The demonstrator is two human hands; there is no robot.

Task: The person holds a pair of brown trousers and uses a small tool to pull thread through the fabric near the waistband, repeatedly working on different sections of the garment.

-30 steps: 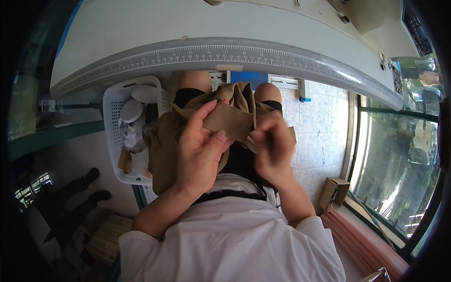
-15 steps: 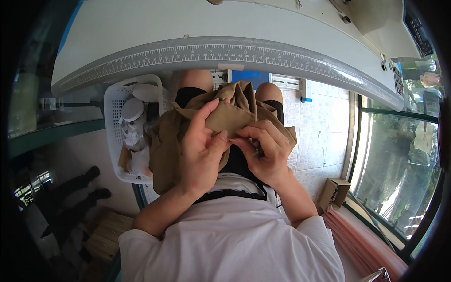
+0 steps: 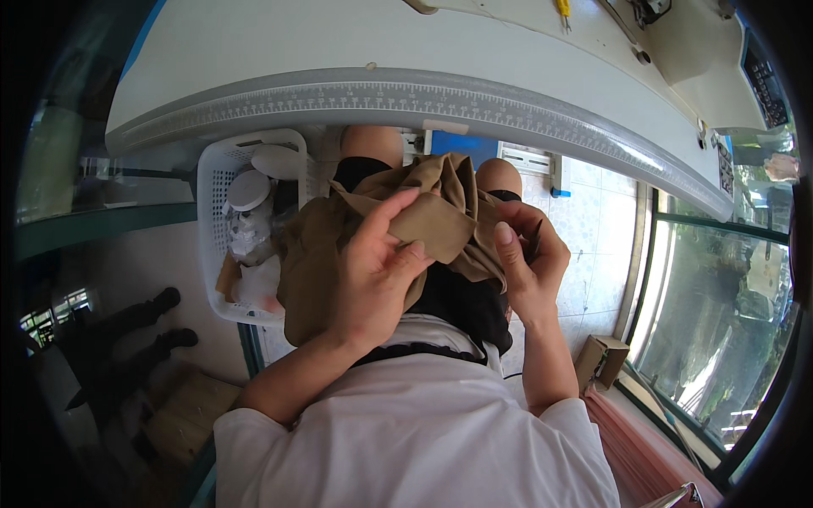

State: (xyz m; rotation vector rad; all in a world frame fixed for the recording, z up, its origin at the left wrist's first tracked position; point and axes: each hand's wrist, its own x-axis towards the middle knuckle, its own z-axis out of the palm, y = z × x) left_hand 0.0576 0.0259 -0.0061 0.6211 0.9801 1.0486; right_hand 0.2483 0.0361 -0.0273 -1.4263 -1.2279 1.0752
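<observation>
Across my lap [image 3: 464,306] lies the brown cloth [image 3: 312,275], and my left hand [image 3: 371,275] pinches one flap [image 3: 439,230] of it. Just beside the cloth, my right hand [image 3: 537,275] curls half-closed around a slim dark tool [image 3: 534,241].

Workshop, apparently sewing: white table [image 3: 279,51], ruler strip [image 3: 423,100] along its front edge; pale machine [image 3: 707,76] with button panel [image 3: 765,80]; brown cloth [image 3: 434,227].

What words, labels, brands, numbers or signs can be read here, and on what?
Grey ruler strip along the white table: rows of small numbers, not copied out here.
Dark panel, upper right: any markings too small to read.
Brown cloth in the left hand: no lettering visible.
</observation>
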